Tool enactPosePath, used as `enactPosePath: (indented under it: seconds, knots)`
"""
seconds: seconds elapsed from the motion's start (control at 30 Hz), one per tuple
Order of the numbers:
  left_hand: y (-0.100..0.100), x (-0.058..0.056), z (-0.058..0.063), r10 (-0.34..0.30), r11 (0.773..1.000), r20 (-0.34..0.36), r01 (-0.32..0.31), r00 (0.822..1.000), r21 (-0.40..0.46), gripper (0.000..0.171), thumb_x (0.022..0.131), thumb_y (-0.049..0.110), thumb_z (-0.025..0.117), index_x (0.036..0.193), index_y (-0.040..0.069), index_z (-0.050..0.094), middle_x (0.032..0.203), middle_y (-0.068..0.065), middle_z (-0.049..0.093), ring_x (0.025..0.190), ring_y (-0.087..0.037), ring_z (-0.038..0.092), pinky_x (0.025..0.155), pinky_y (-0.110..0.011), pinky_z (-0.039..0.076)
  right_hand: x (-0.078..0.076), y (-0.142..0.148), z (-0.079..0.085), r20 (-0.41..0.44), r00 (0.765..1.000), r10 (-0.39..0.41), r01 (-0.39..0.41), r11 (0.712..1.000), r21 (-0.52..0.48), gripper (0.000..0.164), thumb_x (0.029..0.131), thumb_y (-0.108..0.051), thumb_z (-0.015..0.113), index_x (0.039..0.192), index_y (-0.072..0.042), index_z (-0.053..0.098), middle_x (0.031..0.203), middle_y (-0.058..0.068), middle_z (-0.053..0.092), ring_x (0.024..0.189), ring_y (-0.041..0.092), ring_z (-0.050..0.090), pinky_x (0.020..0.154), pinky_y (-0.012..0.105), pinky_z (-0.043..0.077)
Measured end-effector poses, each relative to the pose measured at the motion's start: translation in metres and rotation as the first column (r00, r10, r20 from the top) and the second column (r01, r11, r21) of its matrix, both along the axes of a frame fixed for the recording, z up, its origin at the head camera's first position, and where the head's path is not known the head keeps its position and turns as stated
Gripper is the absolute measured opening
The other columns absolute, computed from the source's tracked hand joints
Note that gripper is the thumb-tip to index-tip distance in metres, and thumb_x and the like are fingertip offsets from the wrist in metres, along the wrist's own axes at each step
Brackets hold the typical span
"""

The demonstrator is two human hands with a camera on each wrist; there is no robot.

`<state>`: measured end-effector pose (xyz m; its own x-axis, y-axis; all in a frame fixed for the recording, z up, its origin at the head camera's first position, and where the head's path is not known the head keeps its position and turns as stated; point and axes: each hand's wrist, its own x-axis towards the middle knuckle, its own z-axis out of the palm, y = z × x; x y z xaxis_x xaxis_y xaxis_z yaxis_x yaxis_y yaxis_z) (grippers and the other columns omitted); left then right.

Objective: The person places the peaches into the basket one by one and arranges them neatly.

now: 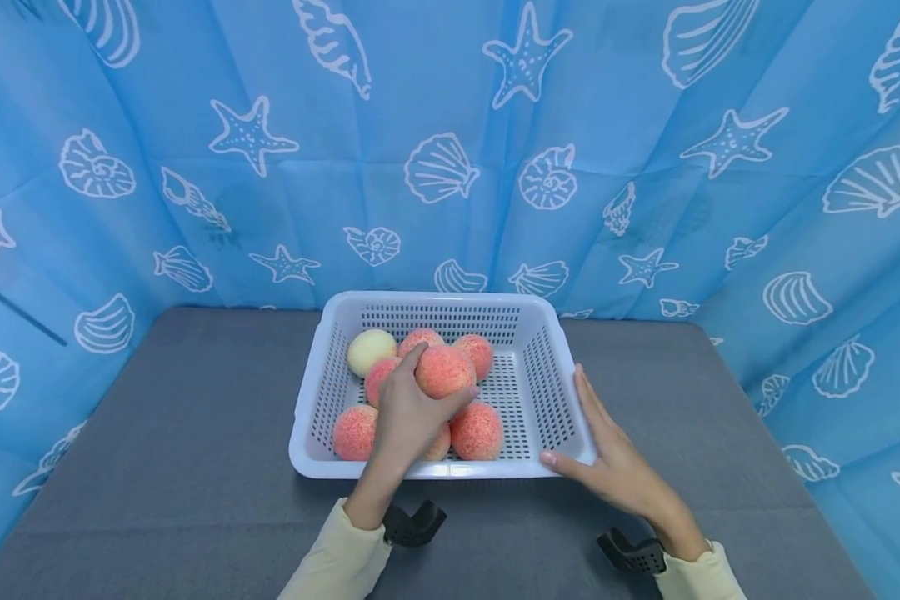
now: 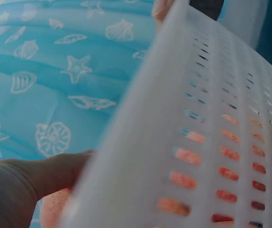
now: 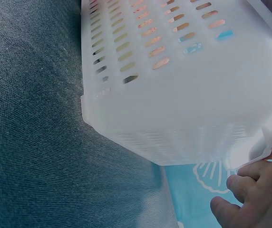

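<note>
My left hand point(image 1: 412, 408) reaches over the front rim of a white perforated plastic basket point(image 1: 555, 333). Between its thumb and fingers it holds a pink-red peach point(image 1: 447, 372), above others inside. Several pinkish peaches point(image 1: 477, 432) lie around it, and a pale yellow one point(image 1: 371, 352) sits at the back left. The left wrist view shows the thumb point(image 2: 60, 173) beside the basket's rim, the held peach mostly hidden. My right hand point(image 1: 618, 462) rests at the basket's front right corner, thumb on the front rim, straight fingers along the outer right side.
The basket stands on a dark grey cloth-covered table point(image 1: 195, 433), near its back edge. A blue curtain point(image 1: 465, 225) printed with white shells and starfish hangs behind and at both sides. Black straps point(image 1: 412, 523) circle both wrists.
</note>
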<state>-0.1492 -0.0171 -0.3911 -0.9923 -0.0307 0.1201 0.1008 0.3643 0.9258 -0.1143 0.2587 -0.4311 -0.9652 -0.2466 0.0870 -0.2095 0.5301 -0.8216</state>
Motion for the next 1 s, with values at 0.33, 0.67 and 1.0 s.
enactPosePath:
  seconds: [0.33, 0.67, 1.0]
  knots:
    - [0.017, -0.008, -0.004, 0.006, 0.989, -0.013, -0.008, 1.0, -0.15, 0.085, 0.079, 0.013, 0.087, 0.149, -0.005, 0.042, 0.132, -0.015, 0.06, 0.113, -0.03, 0.061, 0.094, -0.052, 0.053, -0.001, -0.001, 0.003, 0.001, 1.0, 0.015, -0.015, 1.0, -0.022, 0.119, 0.086, -0.019, 0.083, 0.161, -0.041, -0.006, 0.168, 0.019, 0.0, 0.12, 0.049, 0.057, 0.077, 0.036, 0.06]
    - [0.024, -0.012, -0.004, -0.015, 0.954, 0.079, 0.038, 0.997, -0.296, 0.089, 0.085, 0.018, 0.083, 0.154, -0.007, 0.033, 0.152, -0.022, 0.042, 0.134, -0.038, 0.05, 0.102, -0.056, 0.046, -0.002, -0.001, 0.003, -0.01, 1.0, 0.014, -0.014, 1.0, -0.002, 0.118, 0.086, -0.02, 0.083, 0.162, -0.04, -0.006, 0.168, 0.02, 0.001, 0.12, 0.048, 0.057, 0.079, 0.037, 0.06]
    - [0.025, -0.012, -0.008, -0.034, 0.935, 0.091, 0.064, 0.995, -0.349, 0.084, 0.088, 0.021, 0.081, 0.152, -0.009, 0.035, 0.15, -0.025, 0.044, 0.133, -0.04, 0.05, 0.105, -0.055, 0.044, 0.001, -0.004, 0.001, 0.028, 1.0, -0.012, 0.013, 1.0, -0.004, 0.119, 0.086, -0.023, 0.083, 0.161, -0.043, -0.007, 0.167, 0.021, 0.005, 0.12, 0.05, 0.057, 0.077, 0.039, 0.06]
